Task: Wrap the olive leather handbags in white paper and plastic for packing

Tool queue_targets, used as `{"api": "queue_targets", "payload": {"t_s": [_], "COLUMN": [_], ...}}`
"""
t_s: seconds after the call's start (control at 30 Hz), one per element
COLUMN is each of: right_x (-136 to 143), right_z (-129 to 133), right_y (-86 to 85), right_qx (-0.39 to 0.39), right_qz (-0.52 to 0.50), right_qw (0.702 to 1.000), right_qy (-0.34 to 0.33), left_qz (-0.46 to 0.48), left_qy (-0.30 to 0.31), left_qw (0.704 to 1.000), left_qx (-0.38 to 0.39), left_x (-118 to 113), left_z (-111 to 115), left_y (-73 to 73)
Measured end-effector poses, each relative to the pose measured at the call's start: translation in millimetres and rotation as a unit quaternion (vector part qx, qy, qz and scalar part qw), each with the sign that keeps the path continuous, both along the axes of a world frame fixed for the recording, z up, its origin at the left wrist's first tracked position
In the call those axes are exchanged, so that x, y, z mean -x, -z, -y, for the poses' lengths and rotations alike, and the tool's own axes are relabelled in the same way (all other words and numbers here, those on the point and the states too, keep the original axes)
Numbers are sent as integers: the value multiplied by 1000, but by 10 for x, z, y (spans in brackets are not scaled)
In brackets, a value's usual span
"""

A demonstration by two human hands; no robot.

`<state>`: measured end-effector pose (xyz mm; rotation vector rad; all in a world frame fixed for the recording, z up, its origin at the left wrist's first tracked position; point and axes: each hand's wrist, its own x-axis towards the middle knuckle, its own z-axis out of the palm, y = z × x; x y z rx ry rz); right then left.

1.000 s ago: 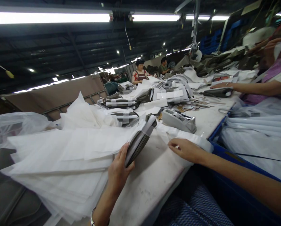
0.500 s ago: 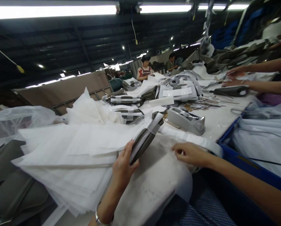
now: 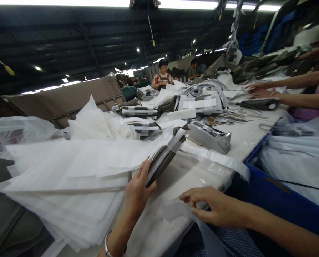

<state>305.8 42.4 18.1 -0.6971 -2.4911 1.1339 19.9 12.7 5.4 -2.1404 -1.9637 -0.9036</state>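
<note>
Gripping the strapped grey bundle [image 3: 166, 155] left of the tape dispenser [image 3: 210, 139], its long axis slanting up toward that dispenser, my left hand [image 3: 138, 187] was the nearer. From afar, I saw my right hand [image 3: 215, 207], this side of the dispenser, pinching what looked like clear film [image 3: 177, 209], farther from the dispenser than half a second earlier.

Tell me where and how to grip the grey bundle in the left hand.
The grey bundle is probably best gripped by its far end, from the right: the left hand holds its near end, and white sheets crowd its left side.
</note>
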Motion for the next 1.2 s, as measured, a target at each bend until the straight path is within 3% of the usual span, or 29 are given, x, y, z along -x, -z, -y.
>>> {"api": "queue_targets", "payload": {"t_s": [0.17, 0.27, 0.37, 0.43, 0.5, 0.6, 0.67, 0.77, 0.9, 0.97, 1.07, 1.2], "right_x": [39, 116, 302, 438, 542, 634, 684, 767, 802, 757, 645, 540], "right_z": [-162, -151, -224, -346, -464, -513, -469, -434, -629, -763, -840, -598], "right_y": [638, 859, 863, 781, 674, 549, 526, 580, 657, 638, 575, 620], "right_qx": [-172, -217, -212, -165, -70, 100, 133, 143, 252, 218, 39, -181], "right_qz": [37, 88, 89, 40, -32, -100, -99, -121, -219, -218, -97, 13], "right_qw": [972, 964, 968, 980, 988, 972, 965, 966, 936, 947, 991, 965], "right_qy": [159, 127, 98, 101, 130, 187, 204, 176, 113, 93, 88, 187], "left_qz": [10, 12, 7, 5, 7, 12, 18, 28, 55, 77, 96, 89], "left_qy": [22, 20, 16, 14, 13, 13, 12, 16, 9, -7, -17, -8], "left_qw": [1000, 1000, 1000, 1000, 1000, 1000, 1000, 999, 998, 997, 995, 995], "left_qx": [-3, -3, 4, 7, 9, 10, 10, 7, -18, -28, -35, -41], "left_x": [11, 4, -10, -15, -15, -16, -20, -17, 45, 92, 140, 136], "left_z": [6, 4, 3, 5, 7, 7, 7, 11, 29, 41, 60, 74], "left_y": [18, 31, 35, 30, 21, 10, 8, 16, 28, 34, 47, 74]}}
